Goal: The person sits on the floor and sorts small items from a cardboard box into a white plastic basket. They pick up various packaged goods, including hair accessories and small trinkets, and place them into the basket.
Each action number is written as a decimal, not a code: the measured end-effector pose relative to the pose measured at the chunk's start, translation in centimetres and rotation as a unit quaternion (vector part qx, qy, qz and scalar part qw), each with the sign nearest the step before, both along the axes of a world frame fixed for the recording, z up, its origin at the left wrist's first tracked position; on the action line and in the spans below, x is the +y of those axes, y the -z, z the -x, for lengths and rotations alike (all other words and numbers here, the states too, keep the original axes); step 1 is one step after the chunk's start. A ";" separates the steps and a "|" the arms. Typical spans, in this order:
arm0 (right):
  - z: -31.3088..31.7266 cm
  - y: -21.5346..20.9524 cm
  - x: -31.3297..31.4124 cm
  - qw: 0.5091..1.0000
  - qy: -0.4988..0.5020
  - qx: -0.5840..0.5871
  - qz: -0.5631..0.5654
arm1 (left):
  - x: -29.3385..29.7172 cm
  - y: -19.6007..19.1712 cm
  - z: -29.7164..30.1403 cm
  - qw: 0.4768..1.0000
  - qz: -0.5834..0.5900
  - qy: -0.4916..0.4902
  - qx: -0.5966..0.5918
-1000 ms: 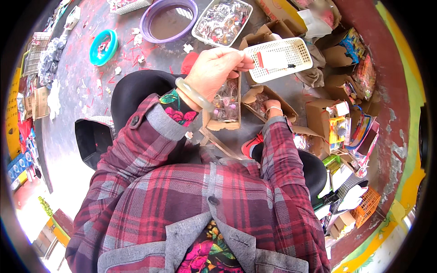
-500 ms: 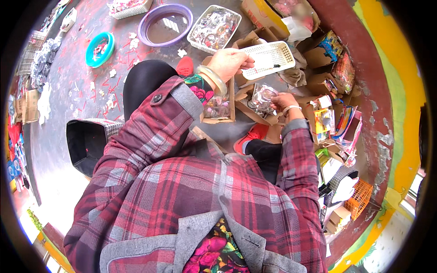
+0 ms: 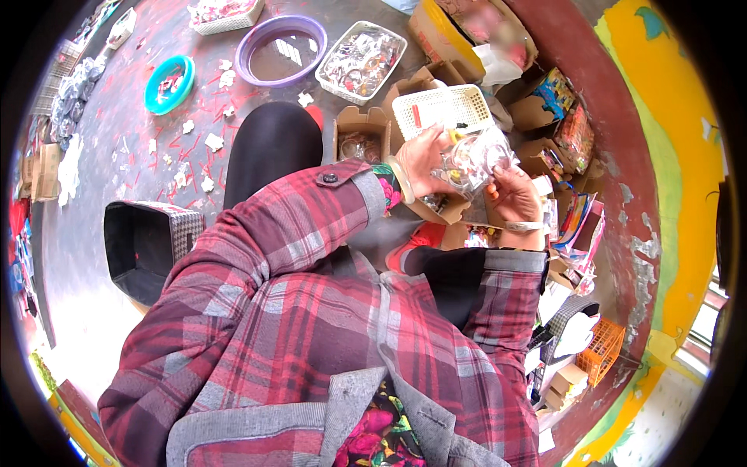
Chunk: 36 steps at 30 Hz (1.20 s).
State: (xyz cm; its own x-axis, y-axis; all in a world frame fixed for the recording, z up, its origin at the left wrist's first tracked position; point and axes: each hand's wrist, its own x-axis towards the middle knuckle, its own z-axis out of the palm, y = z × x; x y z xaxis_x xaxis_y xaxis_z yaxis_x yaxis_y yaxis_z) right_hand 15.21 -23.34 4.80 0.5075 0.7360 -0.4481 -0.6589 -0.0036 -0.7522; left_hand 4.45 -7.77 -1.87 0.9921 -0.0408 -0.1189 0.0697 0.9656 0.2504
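Observation:
A clear plastic bag (image 3: pixel 472 162) with small pale and coloured pieces in it is held up between my two hands. My left hand (image 3: pixel 424 162) grips the bag's left side, and a small yellow piece (image 3: pixel 456 135) shows at its fingertips. On the other side my right hand (image 3: pixel 517 194) has its fingers closed on the bag's edge, beside a small orange spot I cannot make out. Just beyond them a shallow white plastic basket (image 3: pixel 401 109) holds a red stick-like piece and a small black one.
Open cardboard boxes (image 3: pixel 362 121) surround the basket. Farther off are a white basket of packed trinkets (image 3: pixel 360 62), a purple basin (image 3: pixel 243 56) and a turquoise basin (image 3: pixel 187 87). A black bin (image 3: pixel 148 241) lies at left, an orange crate (image 3: pixel 601 352) at right.
My left hand has come from the basket's edge down and right to the bag. The bag has risen out of the box area with my right hand. A red piece now shows in the basket.

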 end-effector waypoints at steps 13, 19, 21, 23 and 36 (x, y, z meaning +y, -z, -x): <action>0.0 0.4 -0.9 0.989 0.065 -0.084 0.107 | -1.5 -3.8 -0.7 0.999 -0.045 0.008 -0.021; -0.7 0.6 -1.9 0.976 0.095 -0.134 0.145 | -2.1 -0.9 -1.7 0.998 -0.047 -0.028 -0.007; -1.0 0.5 -2.4 0.974 0.122 -0.132 0.138 | -2.3 -0.5 -1.9 0.998 -0.051 -0.028 0.004; -1.8 0.7 -3.2 0.973 0.153 -0.129 0.111 | -2.0 0.1 -2.1 0.998 -0.054 -0.020 0.010; -0.7 -1.4 -2.4 0.973 0.083 -0.202 0.072 | 4.2 -5.1 1.5 0.987 -0.155 -0.005 -0.040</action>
State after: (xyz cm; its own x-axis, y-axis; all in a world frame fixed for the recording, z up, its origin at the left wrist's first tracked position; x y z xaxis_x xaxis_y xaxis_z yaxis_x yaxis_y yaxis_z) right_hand 15.91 -25.76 6.24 0.7706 0.5725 -0.2801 -0.3102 -0.0470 -0.9495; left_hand 2.95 -3.53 3.26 0.9989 -0.0043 -0.0458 0.0283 0.8424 0.5381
